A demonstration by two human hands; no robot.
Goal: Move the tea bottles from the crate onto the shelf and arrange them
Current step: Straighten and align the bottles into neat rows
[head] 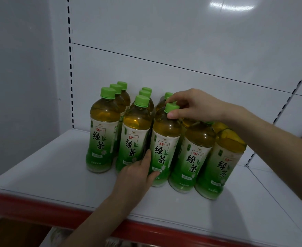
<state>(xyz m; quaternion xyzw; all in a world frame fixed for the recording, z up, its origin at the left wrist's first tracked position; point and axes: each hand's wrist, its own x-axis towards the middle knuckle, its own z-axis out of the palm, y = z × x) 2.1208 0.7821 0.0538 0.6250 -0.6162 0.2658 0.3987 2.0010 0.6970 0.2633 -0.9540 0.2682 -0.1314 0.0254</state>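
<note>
One big white shelf (57, 168) with a red front lip (39, 207) fills most of the frame, with a pegged white back panel (164, 41) behind it. The tea bottles (104, 139) stand upright in a block at centre frame, five across the front and more lined up behind. I can't get a full count, because an arm covers the ones at right. No crate in view.

Every bottle I can see is capped and holds amber-yellow tea up into the shoulder, so they're probably heavy enough to stay put if bumped lightly.

Looks like the arranging stage, with the middle front bottle (164, 139) being squared up. The right hand (194, 104) comes in from the right and pinches its green cap (171, 107). The left hand (137, 173) comes up from the bottom of the frame and grips it low. Its fingers (147, 157) are tucked into the gap next to the neighbour on the left, with the thumb across the front of the label.

My two cents:
- Steer from the base and only steady it at the cap, so it doesn't tip.
- Twist it until the label faces out like the others.
- Slide it rather than lift it. It sits tight against the neighbours on both sides, and a jerk could knock over the rows behind.
</note>
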